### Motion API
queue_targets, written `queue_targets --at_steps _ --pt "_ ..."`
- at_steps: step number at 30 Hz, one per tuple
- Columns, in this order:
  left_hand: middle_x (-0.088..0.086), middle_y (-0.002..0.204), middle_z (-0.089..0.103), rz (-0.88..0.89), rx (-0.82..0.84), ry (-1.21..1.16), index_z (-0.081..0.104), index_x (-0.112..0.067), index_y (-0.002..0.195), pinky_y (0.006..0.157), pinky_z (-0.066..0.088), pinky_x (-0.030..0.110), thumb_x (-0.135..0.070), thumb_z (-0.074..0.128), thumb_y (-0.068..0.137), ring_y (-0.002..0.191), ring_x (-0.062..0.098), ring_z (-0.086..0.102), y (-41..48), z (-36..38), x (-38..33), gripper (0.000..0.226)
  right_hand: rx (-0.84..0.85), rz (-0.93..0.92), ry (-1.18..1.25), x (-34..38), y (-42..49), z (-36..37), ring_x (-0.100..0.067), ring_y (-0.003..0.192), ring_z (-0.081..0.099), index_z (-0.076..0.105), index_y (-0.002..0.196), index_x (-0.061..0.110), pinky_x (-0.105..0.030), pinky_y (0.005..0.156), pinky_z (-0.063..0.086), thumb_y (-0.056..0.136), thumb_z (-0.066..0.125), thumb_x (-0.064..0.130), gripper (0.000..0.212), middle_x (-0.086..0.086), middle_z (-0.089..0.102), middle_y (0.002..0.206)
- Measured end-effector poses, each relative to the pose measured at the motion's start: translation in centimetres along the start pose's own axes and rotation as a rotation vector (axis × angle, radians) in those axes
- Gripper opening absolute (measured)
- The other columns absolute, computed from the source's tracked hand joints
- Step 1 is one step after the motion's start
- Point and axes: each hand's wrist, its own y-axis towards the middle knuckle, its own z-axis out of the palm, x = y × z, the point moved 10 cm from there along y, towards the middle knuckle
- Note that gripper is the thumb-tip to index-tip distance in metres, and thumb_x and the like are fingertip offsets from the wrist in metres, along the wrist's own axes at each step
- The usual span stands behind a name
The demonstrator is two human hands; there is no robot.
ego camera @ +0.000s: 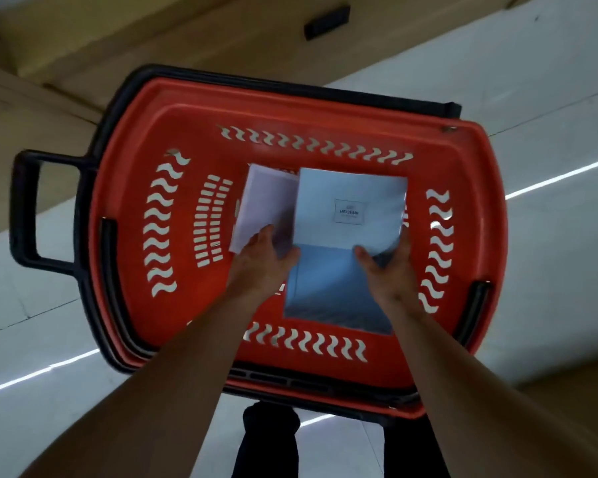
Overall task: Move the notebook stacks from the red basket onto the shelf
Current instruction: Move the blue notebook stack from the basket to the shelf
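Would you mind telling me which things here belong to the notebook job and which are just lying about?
Part of the job: red basket; blue notebook stack, gripped at its sides by the left hand and right hand; pale notebook stack beside it in the basket.
Just lying about: cardboard boxes; tiled floor.

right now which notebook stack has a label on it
The pale blue stack; the lilac stack left of it and the darker blue stack nearer you are plain.
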Motion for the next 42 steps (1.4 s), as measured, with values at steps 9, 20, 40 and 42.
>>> queue_targets --at_steps 9,20,40,42 --pt "-0.007 0.124 0.066 0.06 -0.012 -0.022 0.046 -0.032 0.134 0.097 0.055 0.047 -0.042 0.052 0.1 0.111 0.017 0.064 0.1 1.0 -0.6 0.036 -0.048 -0.063 -0.046 -0.1 -1.0 0.9 -0.021 0.136 0.051 0.017 0.155 0.035 -0.049 0.104 0.051 0.071 0.066 0.076 0.105 0.006 0.05 0.149" --pt "-0.011 0.118 0.043 0.017 -0.072 -0.22 0.035 -0.022 0.14 0.089 0.034 0.023 -0.026 0.062 0.099 0.118 0.013 0.048 -0.3 0.0 0.2 0.05 0.045 -0.067 0.084 -0.2 -1.2 4.6 -0.015 0.14 0.039 0.022 0.156 0.028 -0.022 0.104 0.033 0.079 0.084 0.037 0.1 0.002 0.041 0.153" --pt "-0.007 0.115 0.046 -0.006 -0.017 -0.388 0.028 -0.029 0.126 0.07 0.038 0.016 -0.024 0.065 0.094 0.101 0.008 0.046 0.4 1.5 1.2 0.05 -0.015 -0.1 0.215 -0.1 -0.6 4.1 -0.003 0.112 0.063 0.042 0.144 0.025 -0.016 0.081 0.056 0.075 0.084 0.051 0.084 0.007 0.063 0.13" --pt "-0.005 0.111 0.048 -0.033 0.017 -0.438 0.027 -0.028 0.122 0.067 0.04 0.019 -0.019 0.065 0.092 0.096 0.01 0.05 0.5 2.0 1.6 0.05 -0.014 -0.139 0.204 0.5 -0.8 3.9 0.005 0.107 0.062 0.042 0.145 0.02 -0.009 0.077 0.053 0.081 0.08 0.045 0.079 0.008 0.063 0.131"
